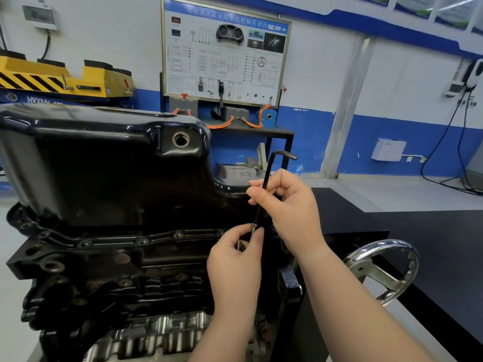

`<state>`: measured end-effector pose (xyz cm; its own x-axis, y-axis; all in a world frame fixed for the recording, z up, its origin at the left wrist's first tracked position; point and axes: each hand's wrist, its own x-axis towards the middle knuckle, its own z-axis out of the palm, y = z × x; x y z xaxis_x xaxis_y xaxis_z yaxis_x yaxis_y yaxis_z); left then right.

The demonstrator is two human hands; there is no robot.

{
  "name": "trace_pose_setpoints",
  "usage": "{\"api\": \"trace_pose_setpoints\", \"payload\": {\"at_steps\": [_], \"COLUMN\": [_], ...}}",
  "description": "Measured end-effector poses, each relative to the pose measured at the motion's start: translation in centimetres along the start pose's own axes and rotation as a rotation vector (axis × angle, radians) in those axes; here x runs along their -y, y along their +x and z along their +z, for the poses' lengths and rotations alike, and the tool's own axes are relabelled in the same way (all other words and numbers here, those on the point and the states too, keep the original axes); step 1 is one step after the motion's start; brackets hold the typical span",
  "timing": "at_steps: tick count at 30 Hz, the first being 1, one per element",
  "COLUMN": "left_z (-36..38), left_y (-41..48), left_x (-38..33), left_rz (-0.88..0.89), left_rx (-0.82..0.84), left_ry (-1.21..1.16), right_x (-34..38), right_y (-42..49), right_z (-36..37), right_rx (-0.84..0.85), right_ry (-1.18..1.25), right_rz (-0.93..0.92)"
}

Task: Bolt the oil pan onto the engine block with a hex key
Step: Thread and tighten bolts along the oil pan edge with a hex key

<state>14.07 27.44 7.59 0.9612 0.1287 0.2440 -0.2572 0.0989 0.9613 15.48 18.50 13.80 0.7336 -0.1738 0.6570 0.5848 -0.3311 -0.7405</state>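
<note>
A glossy black oil pan (pixel 99 163) sits on top of the dark engine block (pixel 109 278), its flange (pixel 146 240) studded with several bolt heads. My right hand (pixel 285 205) grips the long shaft of a black L-shaped hex key (pixel 266 178), held nearly upright with the short arm at the top. My left hand (pixel 235 257) pinches a small silver bolt (pixel 254 228) at the key's lower tip, beside the right end of the flange. Whether the bolt is seated in a hole is hidden by my fingers.
A chrome handwheel (pixel 384 270) of the engine stand sticks out at the right. A black bench top (pixel 431 231) lies beyond it. Behind stand a training panel on a stand (pixel 224 50) and a yellow lift platform (pixel 65 77) at the left.
</note>
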Motion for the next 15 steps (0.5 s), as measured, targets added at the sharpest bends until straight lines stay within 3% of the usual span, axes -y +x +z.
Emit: {"api": "trace_pose_setpoints", "payload": {"at_steps": [5, 15], "left_z": [0.8, 0.5], "left_y": [-0.1, -0.1], "left_x": [0.0, -0.3], "left_rz": [-0.015, -0.021], "left_rx": [-0.076, -0.078], "left_ry": [-0.004, 0.061], "right_x": [-0.2, 0.7], "right_y": [-0.1, -0.4], "right_z": [0.0, -1.2], "right_rx": [0.029, 0.257], "right_ry": [-0.016, -0.152], "right_rz": [-0.011, -0.026]}}
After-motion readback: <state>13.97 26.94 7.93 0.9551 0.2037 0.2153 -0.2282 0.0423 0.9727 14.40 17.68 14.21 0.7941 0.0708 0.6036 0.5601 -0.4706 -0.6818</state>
